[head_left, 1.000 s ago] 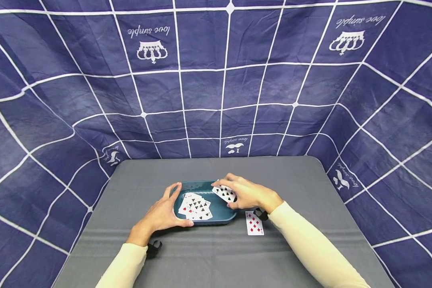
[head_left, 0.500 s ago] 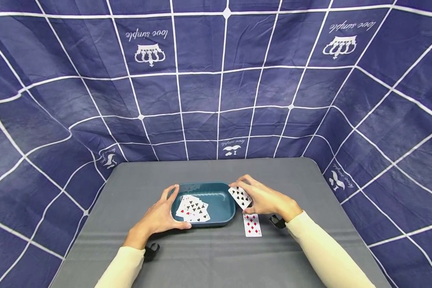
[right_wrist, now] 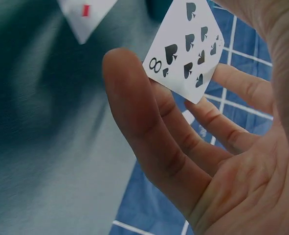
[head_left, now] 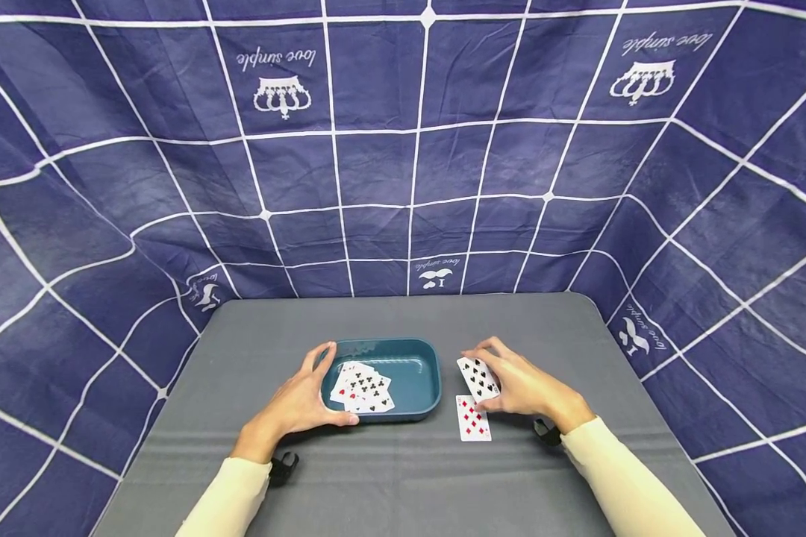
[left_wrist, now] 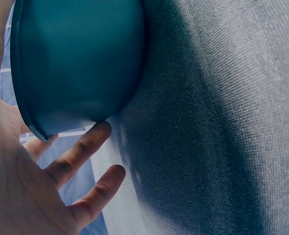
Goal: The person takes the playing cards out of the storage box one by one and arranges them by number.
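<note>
My left hand (head_left: 295, 395) grips the left end of a blue-green tray (head_left: 425, 415), thumb at the near side and fingers at the far side. The left wrist view shows fingertips against the tray's outer wall (left_wrist: 80, 58). Several overlapping playing cards (head_left: 363, 388) lie face up in the tray's left part. To the right of the tray, my right hand (head_left: 524, 384) pinches an eight of spades (right_wrist: 188, 49) by its edges, tilted above the table. Just below it in the head view, a diamonds card (head_left: 473, 421) lies face up, its upper corner partly covered.
The grey cloth-covered table (head_left: 403, 477) runs to a blue curtain (head_left: 376, 171) with white grid lines, which stands at the back and on both sides. Black straps (head_left: 283, 468) sit at both wrists.
My right hand has carried the eight of spades out from over the tray, rightward, to above the diamonds card. The left hand stays on the tray.
</note>
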`<state>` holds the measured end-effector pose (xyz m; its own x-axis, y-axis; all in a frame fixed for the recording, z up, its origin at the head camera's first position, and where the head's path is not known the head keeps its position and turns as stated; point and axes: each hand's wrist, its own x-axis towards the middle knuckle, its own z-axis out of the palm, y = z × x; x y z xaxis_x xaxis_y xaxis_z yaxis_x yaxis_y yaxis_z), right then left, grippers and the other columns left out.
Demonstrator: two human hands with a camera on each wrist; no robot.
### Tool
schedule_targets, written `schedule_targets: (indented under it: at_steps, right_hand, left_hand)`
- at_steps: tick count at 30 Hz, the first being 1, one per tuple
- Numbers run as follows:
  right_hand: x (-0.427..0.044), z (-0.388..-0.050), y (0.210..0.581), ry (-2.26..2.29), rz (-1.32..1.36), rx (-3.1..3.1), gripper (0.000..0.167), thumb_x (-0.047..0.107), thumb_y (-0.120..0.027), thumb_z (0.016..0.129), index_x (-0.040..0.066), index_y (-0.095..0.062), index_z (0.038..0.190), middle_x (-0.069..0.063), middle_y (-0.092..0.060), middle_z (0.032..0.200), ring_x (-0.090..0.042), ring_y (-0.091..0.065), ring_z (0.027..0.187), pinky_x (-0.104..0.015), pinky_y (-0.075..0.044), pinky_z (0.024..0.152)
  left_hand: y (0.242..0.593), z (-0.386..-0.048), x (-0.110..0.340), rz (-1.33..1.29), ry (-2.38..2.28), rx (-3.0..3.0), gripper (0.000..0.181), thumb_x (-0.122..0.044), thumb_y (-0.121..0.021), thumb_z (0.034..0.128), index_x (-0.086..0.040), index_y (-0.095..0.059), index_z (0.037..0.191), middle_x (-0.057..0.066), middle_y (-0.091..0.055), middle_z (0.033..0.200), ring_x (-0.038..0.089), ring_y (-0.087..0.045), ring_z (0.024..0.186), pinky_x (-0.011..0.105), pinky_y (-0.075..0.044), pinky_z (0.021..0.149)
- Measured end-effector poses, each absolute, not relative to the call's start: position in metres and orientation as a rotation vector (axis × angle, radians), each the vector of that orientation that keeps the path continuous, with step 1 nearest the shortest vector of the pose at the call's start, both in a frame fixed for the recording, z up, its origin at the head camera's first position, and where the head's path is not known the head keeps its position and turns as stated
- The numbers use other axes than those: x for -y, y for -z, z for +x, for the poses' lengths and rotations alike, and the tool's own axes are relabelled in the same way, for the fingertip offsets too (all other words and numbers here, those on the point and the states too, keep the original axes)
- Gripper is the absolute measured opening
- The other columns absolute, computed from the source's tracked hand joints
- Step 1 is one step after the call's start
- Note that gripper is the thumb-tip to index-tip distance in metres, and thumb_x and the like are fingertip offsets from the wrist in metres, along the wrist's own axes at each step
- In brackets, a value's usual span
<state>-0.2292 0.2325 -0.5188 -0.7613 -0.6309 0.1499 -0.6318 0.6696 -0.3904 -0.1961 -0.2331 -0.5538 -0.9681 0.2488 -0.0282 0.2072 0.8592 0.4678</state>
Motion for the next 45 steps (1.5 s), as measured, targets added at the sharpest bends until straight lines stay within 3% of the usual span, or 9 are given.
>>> schedule_targets:
  at_steps: [6, 9, 18, 36, 45]
  right_hand:
    - [-0.251, -0.219, 0.531, -0.714, 1.004, 2.891, 0.092, 0.033, -0.11, 0.08, 0.017, -0.068, 0.16, -0.006, -0.064, 0.141, -0.004, -0.062, 0.087, -0.025, -0.054, 0.079]
    - [-0.258, -0.214, 0.536, -0.715, 0.956, 2.92, 0.088, 0.038, -0.11, 0.081, 0.017, -0.07, 0.157, -0.007, -0.065, 0.139, 0.001, -0.056, 0.079, -0.022, -0.05, 0.073]
    - [-0.271, -0.198, 0.548, -0.557, 0.807, 2.967, 0.084, 0.059, -0.107, 0.077, 0.027, -0.074, 0.148, 0.002, -0.066, 0.133, -0.006, -0.06, 0.087, -0.033, -0.053, 0.072]
    - [-0.277, -0.188, 0.563, -0.595, 0.803, 2.972, 0.085, 0.053, -0.11, 0.075, 0.013, -0.078, 0.142, -0.004, -0.067, 0.127, -0.007, -0.063, 0.093, -0.032, -0.057, 0.08]
    - [-0.278, -0.186, 0.565, -0.61, 0.807, 2.973, 0.083, 0.051, -0.11, 0.075, 0.014, -0.078, 0.142, -0.004, -0.066, 0.126, -0.008, -0.064, 0.093, -0.031, -0.057, 0.081]
  left_hand:
    - [0.554, -0.198, 0.232, 0.37, -0.719, -2.945, 0.161, -0.085, -0.1, 0.0685, -0.014, -0.019, 0.189, 0.004, -0.021, 0.194, 0.045, -0.076, 0.129, 0.062, -0.064, 0.095]
    - [0.553, -0.199, 0.232, 0.381, -0.724, -2.949, 0.161, -0.084, -0.1, 0.0685, -0.013, -0.02, 0.188, 0.005, -0.022, 0.194, 0.046, -0.075, 0.132, 0.063, -0.064, 0.097]
    - [0.551, -0.198, 0.233, 0.383, -0.723, -2.96, 0.16, -0.084, -0.1, 0.0691, -0.011, -0.022, 0.188, 0.008, -0.023, 0.193, 0.048, -0.072, 0.139, 0.066, -0.063, 0.103]
    - [0.552, -0.199, 0.232, 0.367, -0.724, -2.946, 0.159, -0.083, -0.099, 0.0706, -0.012, -0.02, 0.188, 0.008, -0.021, 0.194, 0.05, -0.073, 0.137, 0.066, -0.064, 0.101]
    - [0.555, -0.196, 0.233, 0.366, -0.721, -2.953, 0.159, -0.083, -0.099, 0.0699, -0.01, -0.021, 0.188, 0.008, -0.022, 0.193, 0.051, -0.072, 0.14, 0.067, -0.063, 0.103]
